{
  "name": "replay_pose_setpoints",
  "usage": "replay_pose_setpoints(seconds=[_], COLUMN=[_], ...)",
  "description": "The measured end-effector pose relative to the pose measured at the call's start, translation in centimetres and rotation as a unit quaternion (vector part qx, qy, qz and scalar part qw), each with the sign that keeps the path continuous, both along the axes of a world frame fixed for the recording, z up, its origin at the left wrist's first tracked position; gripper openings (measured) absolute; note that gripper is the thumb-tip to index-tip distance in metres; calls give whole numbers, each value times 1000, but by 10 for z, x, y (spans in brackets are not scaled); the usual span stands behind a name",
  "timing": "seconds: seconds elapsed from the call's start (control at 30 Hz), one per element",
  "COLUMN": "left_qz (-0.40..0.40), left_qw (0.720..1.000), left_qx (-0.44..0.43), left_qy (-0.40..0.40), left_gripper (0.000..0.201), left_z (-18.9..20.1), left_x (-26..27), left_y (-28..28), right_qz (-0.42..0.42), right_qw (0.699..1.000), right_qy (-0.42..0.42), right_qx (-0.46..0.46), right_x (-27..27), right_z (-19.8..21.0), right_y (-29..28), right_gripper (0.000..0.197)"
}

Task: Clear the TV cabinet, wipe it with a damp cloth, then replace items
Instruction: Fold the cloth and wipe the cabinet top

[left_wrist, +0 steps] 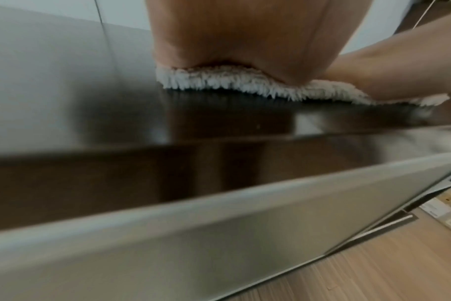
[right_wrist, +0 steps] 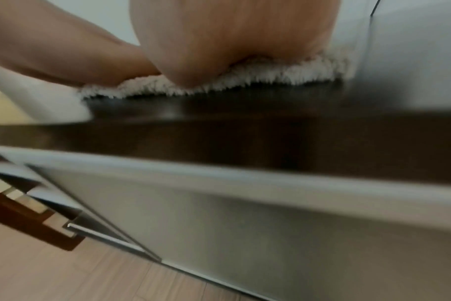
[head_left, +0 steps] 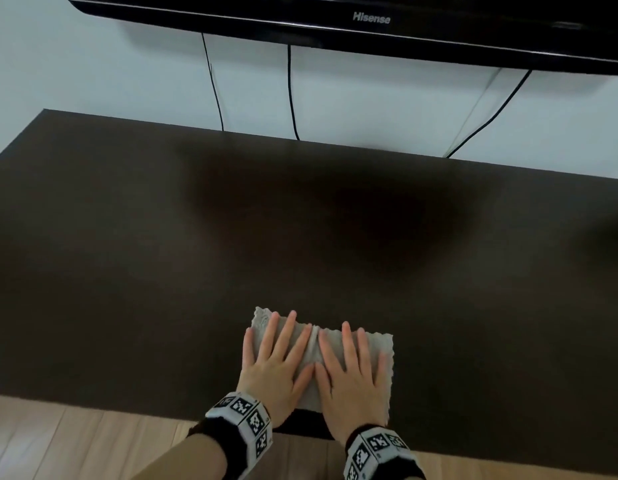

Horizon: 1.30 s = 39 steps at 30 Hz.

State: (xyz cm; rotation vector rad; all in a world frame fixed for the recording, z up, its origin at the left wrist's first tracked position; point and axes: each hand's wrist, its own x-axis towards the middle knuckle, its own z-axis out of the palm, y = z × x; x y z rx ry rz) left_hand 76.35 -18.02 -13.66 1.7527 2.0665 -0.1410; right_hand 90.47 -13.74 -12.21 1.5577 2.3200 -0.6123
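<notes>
A pale grey fluffy cloth [head_left: 314,351] lies flat near the front edge of the dark brown TV cabinet top [head_left: 231,237]. My left hand [head_left: 276,362] and right hand [head_left: 352,368] press on it side by side, palms down, fingers straight and spread. The left wrist view shows the cloth's fringe [left_wrist: 232,83] under the heel of the left hand [left_wrist: 245,40], with the right hand [left_wrist: 399,71] beside it. From the right wrist, the cloth [right_wrist: 258,79] shows under the right hand [right_wrist: 232,40]. No other items stand on the visible cabinet top.
A black Hisense TV [head_left: 370,26] hangs on the white wall above the cabinet, with several black cables [head_left: 291,98] running down behind it. Pale drawer fronts [left_wrist: 219,234] with metal handles [right_wrist: 103,236] sit below the top. Light wood floor [head_left: 58,445] lies in front.
</notes>
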Motion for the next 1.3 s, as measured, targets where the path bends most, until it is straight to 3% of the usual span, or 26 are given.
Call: replay_pose_setpoints(seconds=[0.17,0.33,0.53,0.67,0.93,1.3], left_qz=[35,74,98,109,53,105], left_qw=[999,997,995,994,998,994], left_qx=[-4,-12,-26,-31,-18,-13], left_qy=[1,10,19,-5,11,-36], left_gripper=[52,65,60,64,70,54], left_z=[5,10,5,5,1,10], left_x=[26,38,37,27,-8,-24], left_y=[57,117,196,247,355,453], right_qz=[-5,24,-1,12,8,-33], right_qw=[998,999,994,996,997,998], right_qy=[-7,-6,10,5,2,24], right_qx=[-60,-48,-105,-90,-73,-44], right_x=[9,10,-3,-13,-37,-49], right_z=[7,10,10,4,8,3], right_y=[61,121,204,257,360,456], right_gripper=[52,52,62,64,66,52])
